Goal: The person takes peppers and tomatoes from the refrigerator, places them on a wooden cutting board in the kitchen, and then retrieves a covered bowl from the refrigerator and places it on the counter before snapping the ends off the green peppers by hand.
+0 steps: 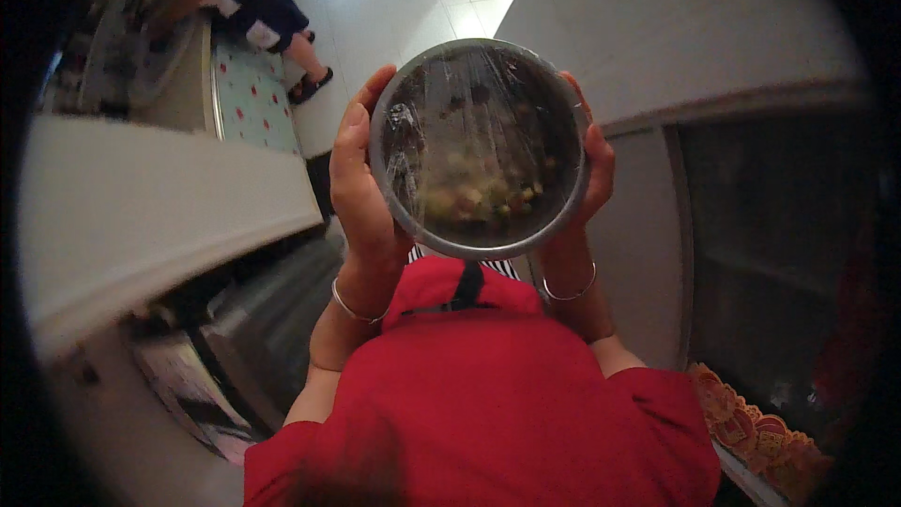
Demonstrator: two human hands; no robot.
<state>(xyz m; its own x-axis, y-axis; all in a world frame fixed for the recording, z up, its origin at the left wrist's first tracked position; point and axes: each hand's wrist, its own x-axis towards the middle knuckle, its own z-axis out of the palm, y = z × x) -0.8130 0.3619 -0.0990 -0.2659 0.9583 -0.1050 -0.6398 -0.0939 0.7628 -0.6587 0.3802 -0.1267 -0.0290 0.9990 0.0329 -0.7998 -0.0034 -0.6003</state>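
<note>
A round metal bowl (486,248) is held up in front of my chest, with clear plastic film (479,105) stretched over its top. Through the film shows blurred chopped food (486,201) in pale, green and reddish bits; what it is I cannot tell. My left hand (362,169) grips the bowl's left side, fingers along the wall. On the opposite side my right hand (595,169) holds it, partly hidden behind the rim. A thin bangle is on each wrist.
A white counter top (162,204) juts in at the left, near a floral-patterned panel (253,98). Beyond it another person (246,0) in dark clothes stands at a cluttered surface. Tiled floor (366,7) lies ahead. A pale wall (676,28) and a dark glass panel (774,246) are at the right.
</note>
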